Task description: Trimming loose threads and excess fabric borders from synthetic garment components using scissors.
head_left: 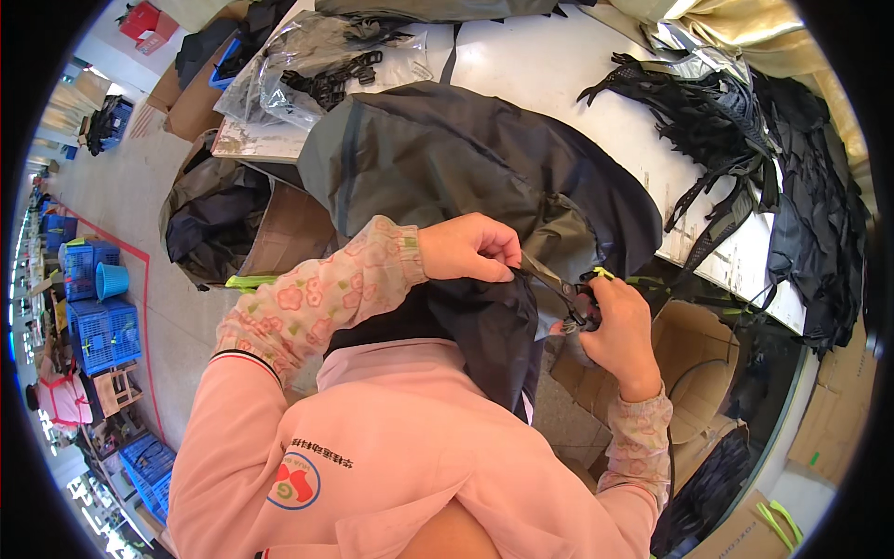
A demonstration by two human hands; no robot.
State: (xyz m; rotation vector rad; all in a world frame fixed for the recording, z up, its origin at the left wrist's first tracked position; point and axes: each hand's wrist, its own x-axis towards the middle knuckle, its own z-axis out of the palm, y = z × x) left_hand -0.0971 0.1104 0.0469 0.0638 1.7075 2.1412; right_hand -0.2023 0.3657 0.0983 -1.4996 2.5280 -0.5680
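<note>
A large dark grey-green fabric piece (438, 154), shaped like a bag, drapes over the front edge of the white table and down onto my lap. My left hand (470, 250) is closed, thumb and fingers pinching the edge of this fabric. In my right hand (622, 326) is a pair of scissors (564, 289), its dark handles around my fingers and its blades pointing at the left fingertips. The blade tips meet the fabric beside the left thumb; whether they are parted is unclear. A bit of yellow-green cord shows by the right fingers.
On the white table (531, 65) lie a clear plastic bag (279, 74) with black buckles and a heap of black mesh straps (717, 121). Cardboard boxes stand left (293, 224) and right (694, 359) below it. Blue crates (102, 331) line the floor at far left.
</note>
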